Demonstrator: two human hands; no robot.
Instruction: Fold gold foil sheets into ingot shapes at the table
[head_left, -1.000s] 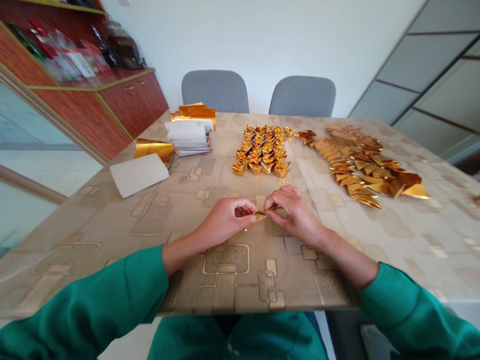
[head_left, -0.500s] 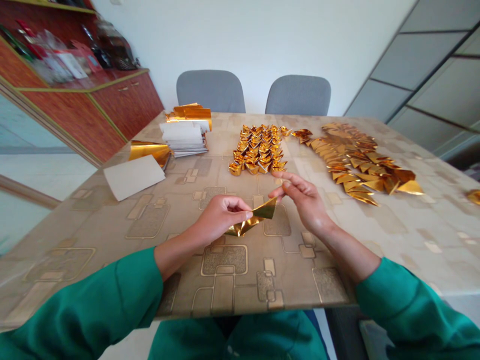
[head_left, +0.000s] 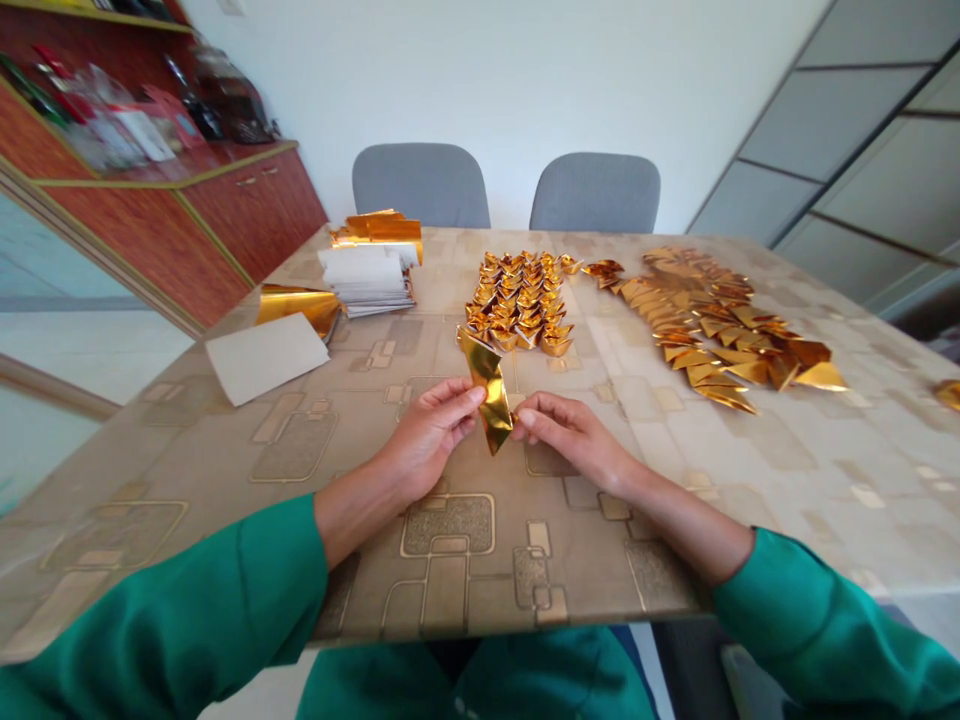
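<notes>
A folded piece of gold foil paper [head_left: 493, 398] stands tilted above the near middle of the table, its long side running from upper left to lower right. My left hand [head_left: 435, 440] pinches its left edge between thumb and fingers. At the lower right edge, my right hand [head_left: 574, 435] is closed on the foil with thumb and fingertips. Just beyond the foil sit rows of finished gold paper ingots [head_left: 525, 295]. To the right lies a wide spread of flat folded gold foil pieces [head_left: 712, 325].
Stacked white-backed foil sheets [head_left: 371, 275] stand at the back left, with a loose white sheet [head_left: 266, 358] nearer me. The patterned tablecloth [head_left: 450, 600] covers the table. Two grey chairs [head_left: 420, 185] stand behind it. A wooden cabinet [head_left: 232, 210] is at left.
The foil piece has turned from lying nearly level to standing more upright. My right hand has come down and left and taken hold of its lower right edge; my left still grips it.
</notes>
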